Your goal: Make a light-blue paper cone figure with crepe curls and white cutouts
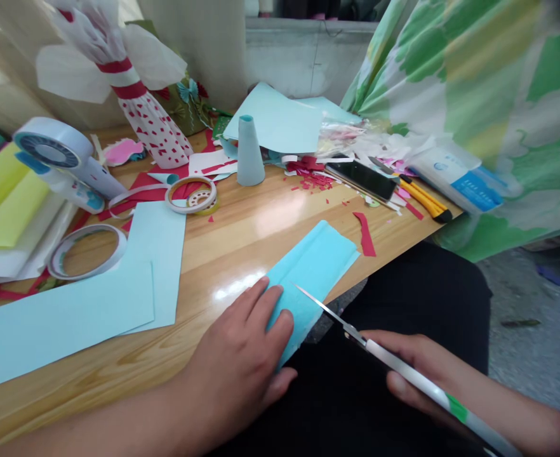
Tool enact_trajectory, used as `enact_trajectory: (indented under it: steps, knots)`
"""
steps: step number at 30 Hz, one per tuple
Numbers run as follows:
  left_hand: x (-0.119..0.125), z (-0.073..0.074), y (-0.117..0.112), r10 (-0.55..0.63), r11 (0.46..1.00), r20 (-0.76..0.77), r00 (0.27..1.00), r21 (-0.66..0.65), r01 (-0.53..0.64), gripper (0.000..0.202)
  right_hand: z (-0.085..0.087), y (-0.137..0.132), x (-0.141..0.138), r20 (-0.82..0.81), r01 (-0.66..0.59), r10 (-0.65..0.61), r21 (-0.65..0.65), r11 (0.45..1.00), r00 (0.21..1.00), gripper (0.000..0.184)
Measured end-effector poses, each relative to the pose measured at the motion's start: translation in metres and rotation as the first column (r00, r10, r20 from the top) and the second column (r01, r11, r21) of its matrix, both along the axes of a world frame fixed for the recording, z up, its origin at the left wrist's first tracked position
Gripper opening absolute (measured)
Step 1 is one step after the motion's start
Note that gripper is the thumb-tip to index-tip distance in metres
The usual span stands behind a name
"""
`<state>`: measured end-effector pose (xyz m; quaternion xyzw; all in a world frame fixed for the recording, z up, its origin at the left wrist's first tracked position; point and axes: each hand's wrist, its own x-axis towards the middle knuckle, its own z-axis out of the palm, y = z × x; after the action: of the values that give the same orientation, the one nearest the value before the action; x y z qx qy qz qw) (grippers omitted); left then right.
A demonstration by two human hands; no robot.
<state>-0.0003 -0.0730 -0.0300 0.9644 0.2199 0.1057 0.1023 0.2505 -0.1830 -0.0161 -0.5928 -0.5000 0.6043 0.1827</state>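
Note:
A folded strip of bright blue crepe paper (320,254) lies slanted at the table's front edge, its near end reaching past the edge. My left hand (242,343) presses on it with the fingers on top and the thumb at its near end, gripping it there. In my right hand (418,368) is a pair of scissors (399,365) with white and green handles. Their pointed blades reach over the paper from the right; whether they touch it I cannot tell. A curved red paper scrap (366,235) lies right of the strip.
Pale blue card sheets (70,317) and tape rolls (88,252) lie at left, near a handheld fan (65,152). Behind stand a pale blue paper cone (250,155) and a wrapped bouquet (141,108). A phone (363,178) and yellow cutter (423,197) lie at right.

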Motion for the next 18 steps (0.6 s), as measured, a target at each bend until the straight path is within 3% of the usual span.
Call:
enact_trajectory:
  steps: [6, 11, 18]
  knots:
    - [0.0014, -0.0002, -0.0004, -0.004, 1.000, -0.042, 0.999, 0.016, 0.004, 0.039, 0.0071, 0.0026, 0.0035, -0.092, -0.061, 0.062, 0.016, 0.998, 0.994, 0.063]
    - [0.0015, -0.0002, 0.0010, -0.006, 1.000, -0.042, 0.999, 0.005, 0.006, 0.041, 0.0087, 0.0053, 0.0050, -0.107, -0.135, 0.140, 0.054, 0.989, 0.984, 0.056]
    - [-0.0007, -0.0010, 0.0022, -0.034, 0.999, -0.022, 0.999, -0.023, 0.033, 0.039, 0.0110, 0.0058, -0.0003, -0.121, -0.035, 0.045, 0.079, 0.996, 0.992, 0.050]
